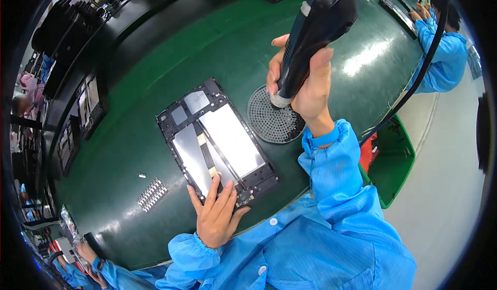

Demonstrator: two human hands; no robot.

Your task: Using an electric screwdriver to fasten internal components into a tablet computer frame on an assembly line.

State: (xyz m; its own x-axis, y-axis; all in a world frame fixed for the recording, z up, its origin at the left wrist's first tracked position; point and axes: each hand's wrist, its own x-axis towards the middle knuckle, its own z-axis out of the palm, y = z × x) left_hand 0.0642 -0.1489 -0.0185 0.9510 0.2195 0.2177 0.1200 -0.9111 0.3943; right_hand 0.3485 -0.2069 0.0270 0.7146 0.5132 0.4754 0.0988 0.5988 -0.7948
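Observation:
A tablet-like device with its back off [233,135] lies tilted on the green table in front of me, showing silver battery plates and a black frame. My left hand [216,218] rests flat on its near edge, fingers stretched out. The fingertips lie beside the end of a dark flex cable [208,158] with tan ends. My right hand [314,93] is wrapped round a black electric screwdriver [317,28]. Its pale nose points down over a round grey dish with many small holes [264,118], right of the device. The bit's tip is hard to make out.
Left of the device lie a sheet of small pale pieces [152,194] and one loose piece [142,175]. A green bin [396,163] stands below the table's right edge. A black cable [427,62] arcs at right. Co-workers in blue sit at far right [440,57] and lower left.

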